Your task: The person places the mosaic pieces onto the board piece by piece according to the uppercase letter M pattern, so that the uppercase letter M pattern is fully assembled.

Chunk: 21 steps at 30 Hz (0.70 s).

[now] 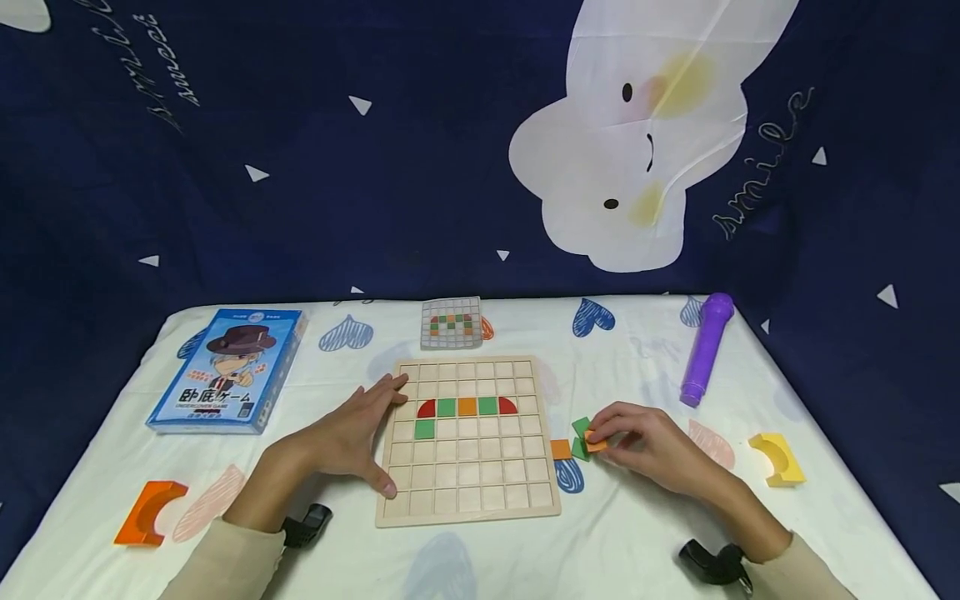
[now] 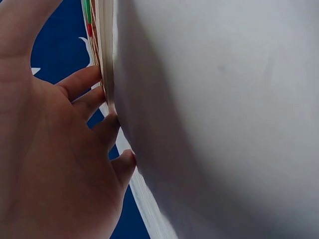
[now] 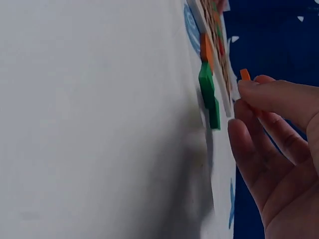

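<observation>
My left hand (image 1: 348,437) rests with fingers spread along the left edge of a wooden grid board (image 1: 480,475); the left wrist view shows its fingertips touching that edge. A row of red, green and orange pieces lies in the board, with a green square tile (image 1: 424,429) under the row's left end. To the right of the board, my right hand (image 1: 652,442) pinches an orange tile (image 3: 244,74) between thumb and fingers. Below it, two green tiles (image 3: 206,84) and another orange tile (image 1: 561,450) lie on the cloth by the board's right edge.
A small pattern card (image 1: 451,333) lies behind the board. A blue game box (image 1: 232,367) is at back left, a purple microphone-shaped object (image 1: 705,350) at back right. An orange arch block (image 1: 150,512) and a yellow arch block (image 1: 782,458) lie toward the sides.
</observation>
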Available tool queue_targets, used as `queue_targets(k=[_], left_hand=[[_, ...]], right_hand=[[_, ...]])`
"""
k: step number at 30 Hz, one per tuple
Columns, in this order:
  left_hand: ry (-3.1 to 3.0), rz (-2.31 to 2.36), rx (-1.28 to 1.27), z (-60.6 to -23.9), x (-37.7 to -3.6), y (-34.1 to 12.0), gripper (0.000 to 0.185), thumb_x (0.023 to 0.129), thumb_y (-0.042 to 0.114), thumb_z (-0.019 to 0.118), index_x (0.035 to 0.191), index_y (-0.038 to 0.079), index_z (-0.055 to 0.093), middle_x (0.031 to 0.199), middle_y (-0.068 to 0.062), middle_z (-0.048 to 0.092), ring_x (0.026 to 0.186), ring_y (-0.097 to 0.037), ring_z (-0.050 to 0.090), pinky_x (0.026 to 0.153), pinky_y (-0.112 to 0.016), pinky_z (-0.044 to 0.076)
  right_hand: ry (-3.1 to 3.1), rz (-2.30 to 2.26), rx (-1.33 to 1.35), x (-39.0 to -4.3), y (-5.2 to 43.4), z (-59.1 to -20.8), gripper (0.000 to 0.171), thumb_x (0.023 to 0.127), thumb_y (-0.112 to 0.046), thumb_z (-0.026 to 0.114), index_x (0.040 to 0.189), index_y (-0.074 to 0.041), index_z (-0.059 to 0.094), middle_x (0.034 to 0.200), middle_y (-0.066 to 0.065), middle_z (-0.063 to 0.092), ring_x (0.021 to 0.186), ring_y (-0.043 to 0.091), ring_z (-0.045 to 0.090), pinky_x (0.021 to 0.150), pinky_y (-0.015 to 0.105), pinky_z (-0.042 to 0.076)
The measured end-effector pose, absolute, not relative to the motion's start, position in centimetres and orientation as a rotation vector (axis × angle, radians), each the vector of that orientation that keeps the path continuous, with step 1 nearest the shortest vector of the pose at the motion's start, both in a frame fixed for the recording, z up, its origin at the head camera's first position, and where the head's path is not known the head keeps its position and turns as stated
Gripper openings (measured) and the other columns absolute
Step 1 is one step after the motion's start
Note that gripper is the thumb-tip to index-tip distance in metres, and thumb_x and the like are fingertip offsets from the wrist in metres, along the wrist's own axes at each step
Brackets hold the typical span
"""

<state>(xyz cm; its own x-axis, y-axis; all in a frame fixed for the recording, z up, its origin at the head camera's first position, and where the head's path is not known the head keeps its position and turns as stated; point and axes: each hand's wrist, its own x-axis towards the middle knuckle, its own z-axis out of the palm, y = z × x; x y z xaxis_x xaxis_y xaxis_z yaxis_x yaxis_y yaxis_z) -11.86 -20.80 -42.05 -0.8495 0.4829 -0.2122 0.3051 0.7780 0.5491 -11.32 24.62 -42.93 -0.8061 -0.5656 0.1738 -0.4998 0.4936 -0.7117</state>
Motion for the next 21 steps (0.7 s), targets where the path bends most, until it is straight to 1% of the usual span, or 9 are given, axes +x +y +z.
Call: queue_targets(k=[1, 4, 6, 10, 12, 17, 19, 21], left_hand=[[2.623, 0.735, 0.606, -42.0, -11.9, -20.8, 0.143, 0.046, 0.063, 0.096, 0.157, 0.003, 0.029, 0.170, -0.016, 0.023, 0.160, -0.043, 0.010, 0.129, -0.067, 0.010], [2.613, 0.750, 0.608, -42.1, -11.9, -20.8, 0.145, 0.047, 0.063, 0.096, 0.159, 0.003, 0.025, 0.169, -0.016, 0.027, 0.161, -0.043, 0.009, 0.129, -0.067, 0.009], [2.614, 0.750, 0.614, -42.2, -12.0, -20.7, 0.145, 0.047, 0.063, 0.096, 0.159, 0.003, 0.026, 0.169, -0.016, 0.027, 0.161, -0.043, 0.009, 0.129, -0.067, 0.010], [2.627, 0.735, 0.619, -42.3, -12.0, -20.6, 0.146, 0.046, 0.064, 0.095, 0.159, 0.004, 0.026, 0.170, -0.016, 0.025, 0.160, -0.043, 0.011, 0.129, -0.066, 0.012], [2.629, 0.736, 0.619, -42.3, -12.0, -20.6, 0.147, 0.046, 0.064, 0.096, 0.159, 0.004, 0.025, 0.169, -0.016, 0.026, 0.160, -0.043, 0.011, 0.129, -0.066, 0.012], [2.621, 0.750, 0.604, -42.4, -11.9, -20.8, 0.149, 0.046, 0.062, 0.096, 0.160, 0.004, 0.021, 0.169, -0.018, 0.026, 0.160, -0.044, 0.010, 0.128, -0.067, 0.010], [2.621, 0.742, 0.592, -42.4, -11.9, -20.8, 0.147, 0.046, 0.063, 0.096, 0.160, 0.004, 0.024, 0.171, -0.017, 0.022, 0.161, -0.043, 0.010, 0.129, -0.066, 0.010], [2.626, 0.729, 0.589, -42.4, -11.8, -20.8, 0.144, 0.046, 0.064, 0.095, 0.158, 0.005, 0.028, 0.172, -0.015, 0.020, 0.161, -0.041, 0.010, 0.130, -0.065, 0.010]], right_hand=[[2.634, -1.229, -0.934, -11.3, 24.5, -42.9, 0.029, 0.081, 0.000, 0.082, 0.101, -0.020, 0.079, 0.109, -0.004, 0.073, 0.098, -0.003, 0.065, 0.072, 0.020, 0.059], [2.602, -1.253, -0.903, -11.3, 23.9, -43.0, 0.027, 0.082, -0.003, 0.082, 0.104, -0.018, 0.080, 0.111, -0.004, 0.073, 0.098, -0.003, 0.066, 0.072, 0.019, 0.059], [2.586, -1.261, -0.900, -11.3, 23.5, -43.0, 0.026, 0.082, -0.004, 0.081, 0.105, -0.017, 0.080, 0.111, -0.004, 0.073, 0.099, -0.002, 0.066, 0.073, 0.020, 0.060], [2.577, -1.278, -0.925, -11.4, 22.4, -43.2, 0.025, 0.083, -0.005, 0.082, 0.105, -0.017, 0.081, 0.112, -0.004, 0.074, 0.101, -0.002, 0.067, 0.073, 0.020, 0.061], [2.572, -1.287, -0.946, -11.5, 21.7, -43.3, 0.024, 0.083, -0.006, 0.082, 0.105, -0.018, 0.081, 0.112, -0.004, 0.075, 0.102, -0.002, 0.067, 0.073, 0.020, 0.061], [2.536, -1.285, -1.025, -12.0, 19.4, -43.5, 0.021, 0.085, -0.011, 0.082, 0.105, -0.017, 0.081, 0.112, -0.004, 0.076, 0.103, 0.006, 0.069, 0.081, 0.018, 0.059], [2.514, -1.281, -1.057, -12.2, 18.3, -43.5, 0.019, 0.086, -0.014, 0.082, 0.105, -0.016, 0.081, 0.112, -0.003, 0.076, 0.104, 0.010, 0.070, 0.084, 0.019, 0.059], [2.474, -1.291, -1.068, -12.4, 17.3, -43.4, 0.019, 0.087, -0.015, 0.081, 0.105, -0.015, 0.081, 0.112, -0.001, 0.076, 0.104, 0.013, 0.070, 0.084, 0.020, 0.060]])
